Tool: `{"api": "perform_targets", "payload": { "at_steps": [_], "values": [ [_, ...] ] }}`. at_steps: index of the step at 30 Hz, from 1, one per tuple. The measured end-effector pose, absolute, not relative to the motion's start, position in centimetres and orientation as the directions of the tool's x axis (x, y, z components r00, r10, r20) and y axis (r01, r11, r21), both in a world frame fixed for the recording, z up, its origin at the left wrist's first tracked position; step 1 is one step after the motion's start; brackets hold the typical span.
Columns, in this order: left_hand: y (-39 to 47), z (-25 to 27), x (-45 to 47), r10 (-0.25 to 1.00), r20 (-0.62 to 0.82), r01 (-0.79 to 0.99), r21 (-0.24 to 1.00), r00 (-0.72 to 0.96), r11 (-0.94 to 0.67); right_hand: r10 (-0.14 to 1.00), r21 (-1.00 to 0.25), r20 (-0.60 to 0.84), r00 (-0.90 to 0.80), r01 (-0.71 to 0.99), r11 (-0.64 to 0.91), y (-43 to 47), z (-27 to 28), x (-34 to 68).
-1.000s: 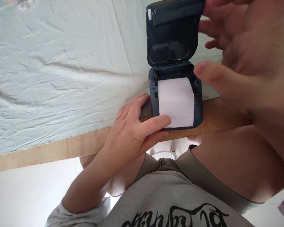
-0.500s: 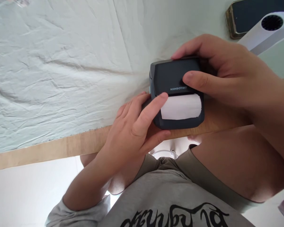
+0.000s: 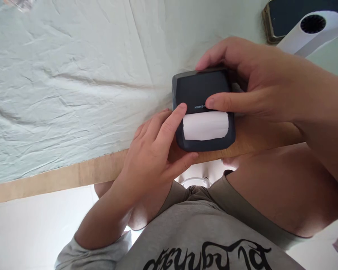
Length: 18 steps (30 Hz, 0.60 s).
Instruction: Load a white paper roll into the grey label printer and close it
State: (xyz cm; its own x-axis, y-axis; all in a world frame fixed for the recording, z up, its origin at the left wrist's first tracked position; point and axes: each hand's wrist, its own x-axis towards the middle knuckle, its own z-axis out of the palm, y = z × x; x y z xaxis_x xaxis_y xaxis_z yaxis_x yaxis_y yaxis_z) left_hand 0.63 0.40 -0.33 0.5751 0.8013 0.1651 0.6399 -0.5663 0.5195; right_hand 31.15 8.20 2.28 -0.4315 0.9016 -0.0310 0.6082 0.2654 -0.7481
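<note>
— Cloth first: we see a pale, creased tablecloth over a wooden table, whose bare edge strip runs along the near side. Below it, light floor and our grey shirt.

— And we have room on that surface?

— Plenty to the left, where the cloth lies wide and wrinkled. The right is tighter: at the far right corner we spot a dark phone with a white tube-shaped device lying just beside it, both well apart from our hands. Something clear sits at the top left corner (too cut off to tell what).

— Where's the label printer?

— Right at the near edge of the table: the dark label printer sits partly on the wood strip, lid down, a band of white paper showing across its front.

— Our hands?

— Our right hand is wrapped over the printer, fingers curled on its far top edge, thumb pressed flat across the lid just above the paper. So it's clamped on the printer. Our left hand is loosely spread, not closed: index finger resting on the lid's left corner beside the paper, thumb under the near rim, other fingers against the left side.

— Both touching, then?

— Both touching the printer, yes.
</note>
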Motion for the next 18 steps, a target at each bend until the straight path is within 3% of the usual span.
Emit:
{"api": "perform_targets", "payload": {
  "at_steps": [5,11,18],
  "values": [
    [0.7,-0.4,0.7,0.803,0.163,0.656,0.496,0.574,-0.569,0.886,-0.767,-0.047,-0.462,0.585,0.264,7.6,1.8,30.6],
    [0.5,-0.5,0.8,0.831,0.107,0.695,0.496,0.546,-0.520,0.928,-0.754,0.066,-0.367,0.591,0.287,5.6,0.8,30.3],
    [0.6,-0.3,0.5,0.838,0.034,0.734,0.465,0.544,-0.495,0.975,-0.686,-0.044,-0.216,0.716,0.128,4.8,1.4,31.4]
  ]
}}
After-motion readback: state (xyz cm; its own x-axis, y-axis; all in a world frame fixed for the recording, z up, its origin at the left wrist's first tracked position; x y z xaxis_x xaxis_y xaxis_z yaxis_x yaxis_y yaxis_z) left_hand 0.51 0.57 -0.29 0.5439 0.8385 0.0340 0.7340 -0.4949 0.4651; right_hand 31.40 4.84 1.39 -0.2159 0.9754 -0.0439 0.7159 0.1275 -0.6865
